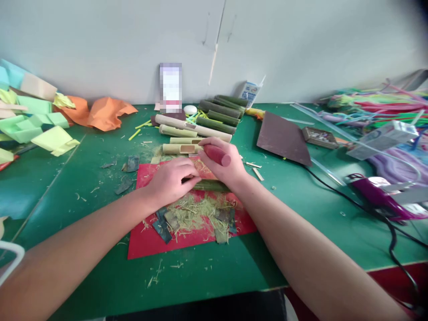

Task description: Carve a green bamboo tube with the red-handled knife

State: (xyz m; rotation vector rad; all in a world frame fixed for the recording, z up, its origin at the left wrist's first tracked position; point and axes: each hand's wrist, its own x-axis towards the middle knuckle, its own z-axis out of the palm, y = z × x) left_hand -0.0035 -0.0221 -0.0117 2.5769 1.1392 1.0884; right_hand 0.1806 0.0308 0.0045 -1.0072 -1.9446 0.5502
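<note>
My left hand (172, 179) presses down on a green bamboo piece (210, 185) lying on a red mat (147, 240), fingers curled over its left end. My right hand (223, 167) is closed round a tool with a dark red handle (218, 155), held over the same bamboo piece. The tool's blade is hidden by my hands. Green and pale shavings (197, 214) lie heaped on the mat just below my hands, with a few dark flat scraps among them.
Peeled pale bamboo tubes (180, 131) and green bamboo sticks (219, 113) are stacked behind the mat. A brown sheet (282, 138) lies to the right, a purple corded tool (377, 191) further right. Folded coloured paper (36, 125) piles up at left. Coloured straws (381, 104) fill the far right.
</note>
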